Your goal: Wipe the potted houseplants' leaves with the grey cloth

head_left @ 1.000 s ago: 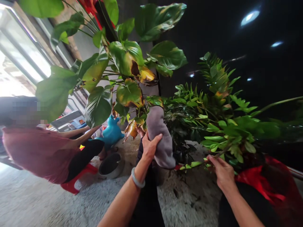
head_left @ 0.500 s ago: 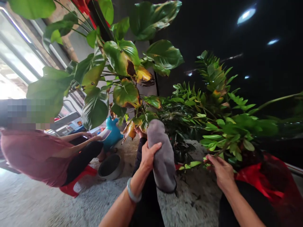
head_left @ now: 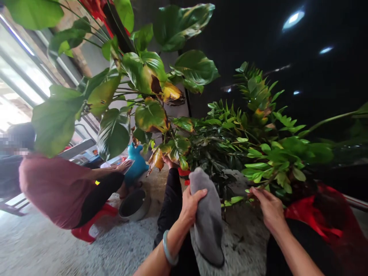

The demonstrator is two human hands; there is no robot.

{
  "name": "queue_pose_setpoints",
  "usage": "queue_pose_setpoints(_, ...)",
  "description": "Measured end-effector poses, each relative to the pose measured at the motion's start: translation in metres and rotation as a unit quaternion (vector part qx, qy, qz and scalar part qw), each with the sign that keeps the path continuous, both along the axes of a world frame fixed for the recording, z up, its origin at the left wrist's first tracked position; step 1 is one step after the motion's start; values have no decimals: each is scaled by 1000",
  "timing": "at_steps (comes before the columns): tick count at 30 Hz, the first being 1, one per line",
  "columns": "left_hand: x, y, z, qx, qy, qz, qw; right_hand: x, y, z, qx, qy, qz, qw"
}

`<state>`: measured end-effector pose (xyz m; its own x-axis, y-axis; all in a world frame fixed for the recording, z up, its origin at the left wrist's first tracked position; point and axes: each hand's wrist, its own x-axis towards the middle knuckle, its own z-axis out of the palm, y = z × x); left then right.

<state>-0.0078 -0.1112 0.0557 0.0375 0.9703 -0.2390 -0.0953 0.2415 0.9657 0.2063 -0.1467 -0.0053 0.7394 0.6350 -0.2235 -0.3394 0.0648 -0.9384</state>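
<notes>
My left hand (head_left: 190, 205), with a pale bangle at the wrist, is wrapped round a soft grey cloth (head_left: 207, 218). The cloth hangs long with its rounded end up and a dark edge at the bottom. My right hand (head_left: 268, 209) pinches the lower end of a green leafy stem (head_left: 266, 186) between thumb and fingers. This stem belongs to a plant with small glossy leaves (head_left: 255, 165) at the right. Just past the cloth, a small leafy sprig (head_left: 234, 200) sticks out left of my right hand.
A large-leaved plant (head_left: 152, 115) with browned yellow leaves fills the upper left. A person in a pink shirt (head_left: 51, 188) sits on a red stool (head_left: 93, 226). Near them are a grey pot (head_left: 133, 207) and a blue figure (head_left: 136, 161). Red wrapping (head_left: 310, 218) lies right; a dark glossy wall (head_left: 324, 80) stands behind.
My left hand has moved down and right with the grey cloth. My right hand keeps its pinch on the stem. The seated person's hands have shifted right, towards the blue figure.
</notes>
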Motion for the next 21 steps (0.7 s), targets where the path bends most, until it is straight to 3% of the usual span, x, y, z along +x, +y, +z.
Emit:
queue_pose_setpoints(2,8,15,24,94,20,-14,995,-2,2,1,0,-2,0,1000)
queue_pose_setpoints(4,19,31,37,144,29,-33,989,-4,4,2,1,-5,-2,1000)
queue_pose_setpoints(6,28,40,36,135,36,-49,989,-5,5,2,0,-10,-7,1000)
queue_pose_setpoints(8,32,39,23,86,52,-79,992,-5,5,2,-3,-13,-10,1000)
queue_pose_setpoints(11,26,26,6,10,92,-204,975,-2,3,1,-6,-14,-5,1000)
queue_pose_setpoints(14,20,19,20,49,117,-301,945,0,0,-1,-3,-8,7,1000)
queue_pose_setpoints(18,37,40,65,150,16,-229,962,-1,1,-1,-3,-1,13,1000)
queue_pose_setpoints(21,60,60,68,153,-78,-156,973,-3,2,0,-9,-10,17,1000)
